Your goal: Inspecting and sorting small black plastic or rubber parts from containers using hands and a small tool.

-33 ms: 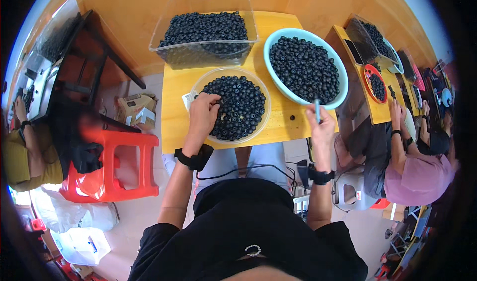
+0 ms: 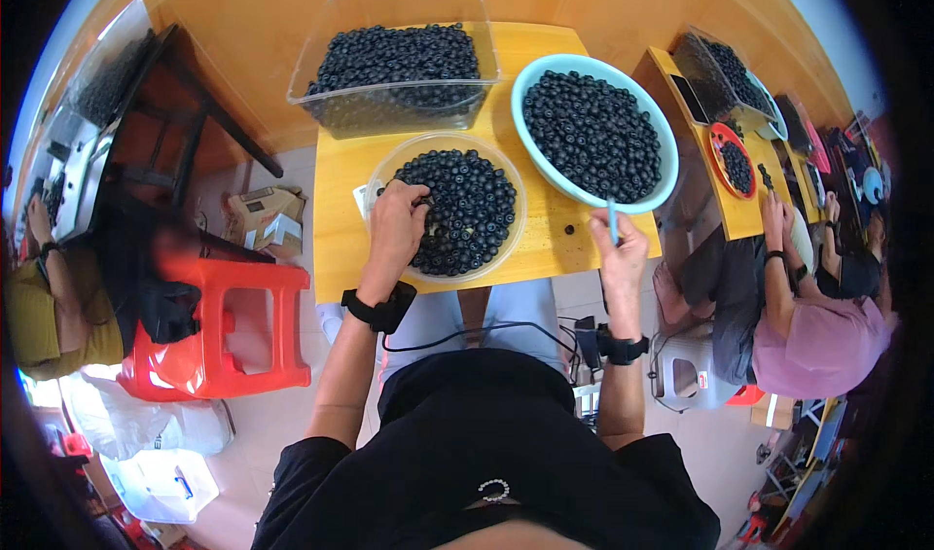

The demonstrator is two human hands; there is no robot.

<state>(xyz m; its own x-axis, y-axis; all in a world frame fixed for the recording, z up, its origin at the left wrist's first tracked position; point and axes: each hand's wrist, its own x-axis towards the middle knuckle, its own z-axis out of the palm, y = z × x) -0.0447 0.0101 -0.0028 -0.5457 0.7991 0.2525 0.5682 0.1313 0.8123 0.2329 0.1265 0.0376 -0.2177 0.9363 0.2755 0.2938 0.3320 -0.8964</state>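
My left hand (image 2: pixel 397 221) is at the left side of a shallow round clear tub (image 2: pixel 523 210) of dark blueberries (image 2: pixel 469 198). Its fingers bend in toward the thumb among the berries; whatever lies between the fingertips is too small to make out. In my right hand (image 2: pixel 624 255) a slim light-blue stick-like tool (image 2: pixel 613 223) is gripped upright between thumb and fingers. The tool's tip is by the near rim of a pale-blue bowl (image 2: pixel 664 192) heaped with blueberries (image 2: pixel 590 134).
Behind the tub, a rectangular clear bin (image 2: pixel 394 117) of blueberries stands on the yellow table (image 2: pixel 341 258). A single dark berry (image 2: pixel 570 229) lies near its front edge. A red stool (image 2: pixel 243 287) is at left; other people work at tables on both sides.
My right hand with the blue tool has shifted slightly left and down. The whole view has slid a little; my left hand keeps its place in the tub.
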